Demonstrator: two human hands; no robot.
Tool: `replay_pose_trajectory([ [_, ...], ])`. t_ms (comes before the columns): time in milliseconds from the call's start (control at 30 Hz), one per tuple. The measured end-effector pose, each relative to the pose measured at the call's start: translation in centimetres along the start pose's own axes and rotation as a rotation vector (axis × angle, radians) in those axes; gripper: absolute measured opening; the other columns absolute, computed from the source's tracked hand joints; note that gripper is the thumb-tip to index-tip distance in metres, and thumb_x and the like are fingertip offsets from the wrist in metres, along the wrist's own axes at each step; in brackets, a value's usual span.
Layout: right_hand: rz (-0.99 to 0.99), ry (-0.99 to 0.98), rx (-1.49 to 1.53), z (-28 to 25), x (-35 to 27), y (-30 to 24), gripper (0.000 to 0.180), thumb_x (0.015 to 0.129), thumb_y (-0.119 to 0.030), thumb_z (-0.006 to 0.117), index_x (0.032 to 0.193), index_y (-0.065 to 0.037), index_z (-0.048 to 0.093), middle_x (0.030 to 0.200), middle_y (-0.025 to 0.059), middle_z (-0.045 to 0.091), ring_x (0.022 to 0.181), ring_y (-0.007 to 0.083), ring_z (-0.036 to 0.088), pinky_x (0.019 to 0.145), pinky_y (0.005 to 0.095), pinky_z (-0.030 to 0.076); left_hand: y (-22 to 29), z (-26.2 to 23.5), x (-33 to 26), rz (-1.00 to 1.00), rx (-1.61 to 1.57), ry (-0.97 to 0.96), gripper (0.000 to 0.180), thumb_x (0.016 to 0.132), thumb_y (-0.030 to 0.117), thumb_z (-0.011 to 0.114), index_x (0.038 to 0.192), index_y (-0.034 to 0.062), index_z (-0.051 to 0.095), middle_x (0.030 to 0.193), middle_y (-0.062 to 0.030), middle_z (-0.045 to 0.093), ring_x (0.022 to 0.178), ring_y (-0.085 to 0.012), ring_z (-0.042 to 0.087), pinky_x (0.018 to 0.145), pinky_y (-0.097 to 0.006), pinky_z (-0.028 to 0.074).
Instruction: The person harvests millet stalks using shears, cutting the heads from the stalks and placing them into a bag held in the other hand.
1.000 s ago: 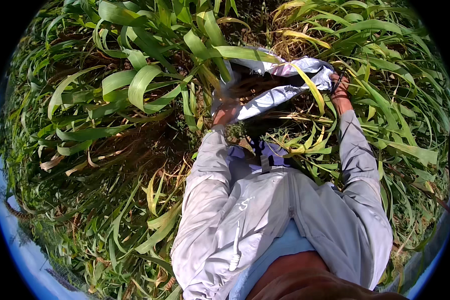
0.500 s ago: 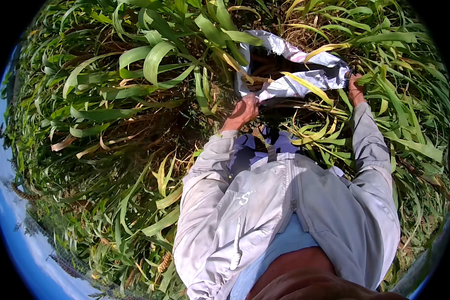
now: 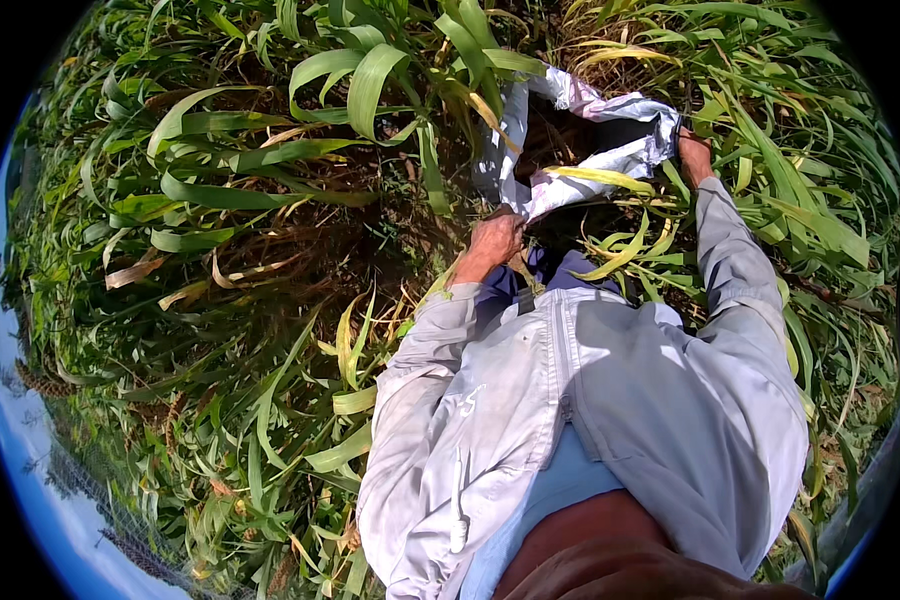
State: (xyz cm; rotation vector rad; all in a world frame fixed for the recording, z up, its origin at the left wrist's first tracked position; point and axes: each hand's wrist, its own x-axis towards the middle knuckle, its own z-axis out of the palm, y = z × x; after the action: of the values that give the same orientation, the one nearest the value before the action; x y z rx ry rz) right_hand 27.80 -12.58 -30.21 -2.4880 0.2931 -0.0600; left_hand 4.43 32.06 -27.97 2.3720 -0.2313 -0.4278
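A white woven sack (image 3: 610,165) with a frayed rim hangs in front of my legs, its mouth spread wide. My left hand (image 3: 494,242) is closed on the near left part of its rim. At the right end of the rim my right hand (image 3: 695,158) grips the fabric, with a small dark thing or shadow beside its fingers. Brownish stuff shows in the sack's shaded mouth, too dark to name. A yellow leaf (image 3: 602,178) lies across the near rim.
Tall plants with long green leaves (image 3: 375,85) crowd in on the left and lean over the sack's far left edge. More leafy stalks (image 3: 800,190) stand at my right arm. Dry brown leaves (image 3: 260,225) tangle low on the left.
The sack's mouth has become wider from near to far. My right hand has moved slightly away and leftward, while my left hand has come a little nearer to me. Both keep their hold.
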Motion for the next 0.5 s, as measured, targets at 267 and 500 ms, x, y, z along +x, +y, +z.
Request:
replay_pose_trajectory([
  [267, 0.033, 0.245, -0.210, -0.6, -2.2, -2.3, 0.032, 0.088, -0.031, 0.057, 0.095, 0.000, 0.063, 0.088, 0.0167, 0.067, 0.076, 0.0336, 0.063, 0.071, 0.0407, 0.049, -6.7, -6.3, -9.5, -0.369, -0.671, 0.158, 0.029, 0.094, 0.017, 0.055, 0.113, -0.0011, 0.066, 0.095, -0.0103, 0.070, 0.075, -0.0157, 0.063, 0.071, -0.031, 0.052],
  [500, -0.163, -0.401, 0.355, 1.9, -14.4, -24.6, 0.023, 0.081, -0.016, 0.071, 0.096, 0.000, 0.063, 0.077, 0.0002, 0.059, 0.073, 0.0113, 0.052, 0.065, 0.0296, 0.043, -7.9, -23.1, -19.4, -0.506, -1.060, 0.624, 0.024, 0.096, 0.015, 0.057, 0.111, -0.0013, 0.065, 0.091, -0.0068, 0.067, 0.074, -0.0117, 0.063, 0.064, -0.024, 0.050],
])
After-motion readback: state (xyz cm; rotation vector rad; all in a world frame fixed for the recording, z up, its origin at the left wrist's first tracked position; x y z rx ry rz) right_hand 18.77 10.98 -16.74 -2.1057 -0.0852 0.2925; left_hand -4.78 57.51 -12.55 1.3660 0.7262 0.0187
